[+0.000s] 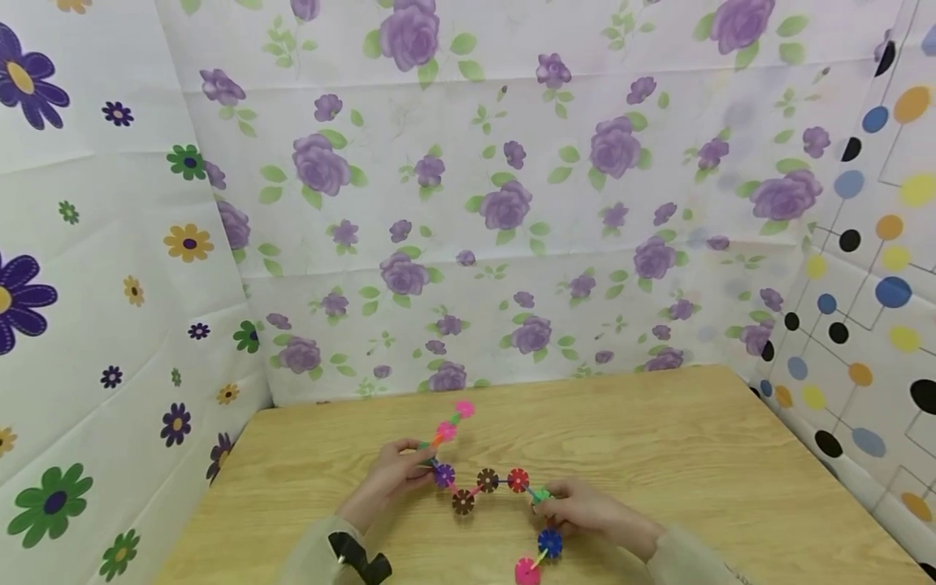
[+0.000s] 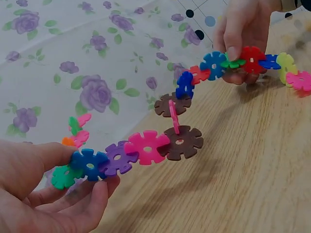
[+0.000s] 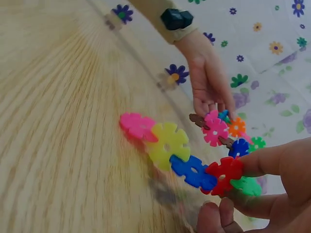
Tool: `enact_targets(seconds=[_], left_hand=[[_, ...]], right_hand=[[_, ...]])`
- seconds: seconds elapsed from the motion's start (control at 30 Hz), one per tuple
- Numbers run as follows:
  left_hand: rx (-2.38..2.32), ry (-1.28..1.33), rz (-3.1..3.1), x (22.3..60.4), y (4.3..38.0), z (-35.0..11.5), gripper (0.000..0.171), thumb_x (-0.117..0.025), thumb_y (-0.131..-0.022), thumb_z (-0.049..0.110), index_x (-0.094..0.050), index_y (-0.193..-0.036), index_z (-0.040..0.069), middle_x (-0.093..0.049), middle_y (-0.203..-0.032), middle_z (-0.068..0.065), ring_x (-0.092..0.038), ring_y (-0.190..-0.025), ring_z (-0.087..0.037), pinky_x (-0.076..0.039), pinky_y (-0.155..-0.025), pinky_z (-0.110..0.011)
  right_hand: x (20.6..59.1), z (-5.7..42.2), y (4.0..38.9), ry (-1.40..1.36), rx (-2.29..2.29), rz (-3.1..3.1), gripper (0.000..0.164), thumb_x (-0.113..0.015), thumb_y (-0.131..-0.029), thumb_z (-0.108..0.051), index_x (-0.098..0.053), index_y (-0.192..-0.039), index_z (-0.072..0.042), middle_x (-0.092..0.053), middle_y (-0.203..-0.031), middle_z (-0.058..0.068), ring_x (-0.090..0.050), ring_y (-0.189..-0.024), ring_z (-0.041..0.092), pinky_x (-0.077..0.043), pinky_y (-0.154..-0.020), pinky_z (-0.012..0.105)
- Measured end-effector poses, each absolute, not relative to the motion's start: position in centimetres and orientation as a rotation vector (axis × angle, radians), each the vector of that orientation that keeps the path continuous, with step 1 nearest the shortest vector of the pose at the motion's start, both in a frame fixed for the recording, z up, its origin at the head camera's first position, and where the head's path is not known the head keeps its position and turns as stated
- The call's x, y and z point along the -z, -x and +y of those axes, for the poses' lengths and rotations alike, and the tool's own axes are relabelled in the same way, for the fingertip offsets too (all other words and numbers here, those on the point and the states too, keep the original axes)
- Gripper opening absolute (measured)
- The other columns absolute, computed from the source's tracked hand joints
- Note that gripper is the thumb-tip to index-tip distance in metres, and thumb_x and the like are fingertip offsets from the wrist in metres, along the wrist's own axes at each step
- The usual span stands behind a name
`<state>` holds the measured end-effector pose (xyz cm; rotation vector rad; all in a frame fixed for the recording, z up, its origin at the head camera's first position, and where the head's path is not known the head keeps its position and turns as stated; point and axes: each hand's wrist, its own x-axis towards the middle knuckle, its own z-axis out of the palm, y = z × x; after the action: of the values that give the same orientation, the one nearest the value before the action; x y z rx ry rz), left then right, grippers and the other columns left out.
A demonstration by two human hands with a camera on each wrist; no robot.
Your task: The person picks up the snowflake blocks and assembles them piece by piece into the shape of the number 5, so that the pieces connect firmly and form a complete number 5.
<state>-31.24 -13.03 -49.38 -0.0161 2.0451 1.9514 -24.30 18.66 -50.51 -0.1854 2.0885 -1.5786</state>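
A chain of interlocking plastic snowflake discs (image 1: 487, 480) in many colours stretches between my two hands, sagging in the middle above the table. My left hand (image 1: 398, 470) pinches it near a blue disc (image 2: 90, 165) and a green disc (image 2: 67, 176); beyond that grip a short end with orange, pink and green pieces sticks up and away. With thumb and fingers, my right hand (image 1: 581, 510) pinches the chain at a green disc (image 3: 247, 185) beside a red disc (image 3: 224, 175). From there a tail of blue, yellow and pink discs (image 3: 168, 146) hangs toward the near side.
The wood-grain table (image 1: 658, 439) lies under both hands. Behind it hangs a white cloth with purple roses (image 1: 504, 203). Cloth with coloured daisies (image 1: 54, 504) closes the left side, and cloth with coloured dots (image 1: 868, 441) the right.
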Motion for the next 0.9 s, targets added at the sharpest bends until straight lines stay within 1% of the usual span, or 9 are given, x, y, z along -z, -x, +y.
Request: enact_targets(seconds=[0.07, 0.1, 0.2, 0.33, 0.4, 0.53, 0.7, 0.8, 0.9], left_hand=[[-1.962, 0.021, 2.025, 49.5, 31.6, -12.6, 0.045, -0.065, -0.093, 0.02, -0.046, -0.124, -0.007, -0.065, -0.1, -0.015, -0.068, -0.076, -0.015, -0.059, -0.08, -0.035], [-1.968, 0.021, 2.015, 49.5, 31.8, -12.4, 0.045, -0.065, -0.093, 0.02, -0.046, -0.124, -0.007, -0.066, -0.1, -0.015, -0.068, -0.075, -0.015, -0.059, -0.079, -0.034], [-1.971, 0.041, 2.013, 49.4, 32.2, -11.7, 0.042, -0.066, -0.093, 0.019, -0.048, -0.122, -0.007, -0.067, -0.1, -0.018, -0.068, -0.075, -0.015, -0.059, -0.076, -0.033], [-1.937, 0.057, 2.045, 49.6, 32.9, -10.7, 0.04, -0.068, -0.091, 0.02, -0.05, -0.117, -0.005, -0.069, -0.096, -0.016, -0.067, -0.071, -0.013, -0.057, -0.068, -0.029], [-1.921, 0.045, 2.056, 49.8, 33.3, -10.3, 0.037, -0.068, -0.091, 0.02, -0.051, -0.114, -0.004, -0.069, -0.091, -0.013, -0.065, -0.067, -0.012, -0.055, -0.062, -0.027], [-1.888, 0.024, 2.092, 50.4, 34.0, -9.6, 0.028, -0.067, -0.091, 0.018, -0.054, -0.107, -0.002, -0.07, -0.085, -0.012, -0.06, -0.059, -0.01, -0.049, -0.055, -0.023], [-1.821, 0.026, 2.143, 50.9, 34.3, -8.9, 0.032, -0.067, -0.092, 0.022, -0.057, -0.11, -0.002, -0.071, -0.087, -0.011, -0.062, -0.063, -0.009, -0.052, -0.057, -0.023], [-1.801, 0.03, 2.161, 51.0, 34.6, -8.5, 0.029, -0.061, -0.096, 0.022, -0.059, -0.11, -0.003, -0.071, -0.085, -0.008, -0.063, -0.066, -0.009, -0.054, -0.06, -0.024], [-1.796, 0.024, 2.189, 51.2, 34.8, -8.2, 0.026, -0.055, -0.099, 0.019, -0.062, -0.108, -0.005, -0.07, -0.08, -0.004, -0.062, -0.064, -0.009, -0.056, -0.059, -0.025]], right_hand=[[50.7, 18.7, 24.3, 0.212, 1.524, 2.167, 0.021, -0.063, -0.091, -0.018, -0.064, -0.096, 0.002, -0.061, -0.078, 0.002, -0.054, -0.067, 0.011, -0.049, -0.059, 0.023], [50.8, 18.7, 24.3, 0.224, 1.501, 2.206, 0.02, -0.063, -0.091, -0.018, -0.064, -0.094, 0.002, -0.062, -0.078, 0.004, -0.056, -0.067, 0.011, -0.05, -0.059, 0.025], [50.9, 18.7, 24.0, 0.257, 1.465, 2.274, 0.023, -0.064, -0.091, -0.016, -0.063, -0.101, 0.005, -0.064, -0.079, 0.006, -0.061, -0.068, 0.013, -0.054, -0.058, 0.028], [50.8, 18.7, 23.6, 0.338, 1.468, 2.309, 0.03, -0.064, -0.09, -0.014, -0.059, -0.11, 0.008, -0.067, -0.076, 0.008, -0.063, -0.062, 0.015, -0.052, -0.052, 0.027], [50.7, 18.7, 23.4, 0.371, 1.469, 2.312, 0.025, -0.063, -0.091, -0.012, -0.06, -0.107, 0.006, -0.068, -0.074, 0.008, -0.061, -0.058, 0.014, -0.05, -0.049, 0.025], [50.7, 18.6, 23.0, 0.378, 1.424, 2.307, 0.013, -0.062, -0.091, -0.006, -0.064, -0.101, 0.001, -0.068, -0.073, 0.006, -0.059, -0.056, 0.012, -0.046, -0.047, 0.021], [50.8, 18.4, 22.5, 0.343, 1.379, 2.291, 0.007, -0.063, -0.089, -0.003, -0.065, -0.096, -0.001, -0.069, -0.073, 0.006, -0.062, -0.057, 0.011, -0.043, -0.049, 0.02], [50.6, 18.3, 22.4, 0.329, 1.382, 2.283, 0.007, -0.064, -0.087, -0.001, -0.065, -0.095, -0.001, -0.07, -0.073, 0.006, -0.062, -0.057, 0.011, -0.043, -0.05, 0.02], [50.4, 18.3, 22.4, 0.32, 1.382, 2.269, 0.007, -0.064, -0.087, -0.001, -0.065, -0.094, -0.001, -0.07, -0.075, 0.006, -0.062, -0.059, 0.011, -0.045, -0.052, 0.021]])
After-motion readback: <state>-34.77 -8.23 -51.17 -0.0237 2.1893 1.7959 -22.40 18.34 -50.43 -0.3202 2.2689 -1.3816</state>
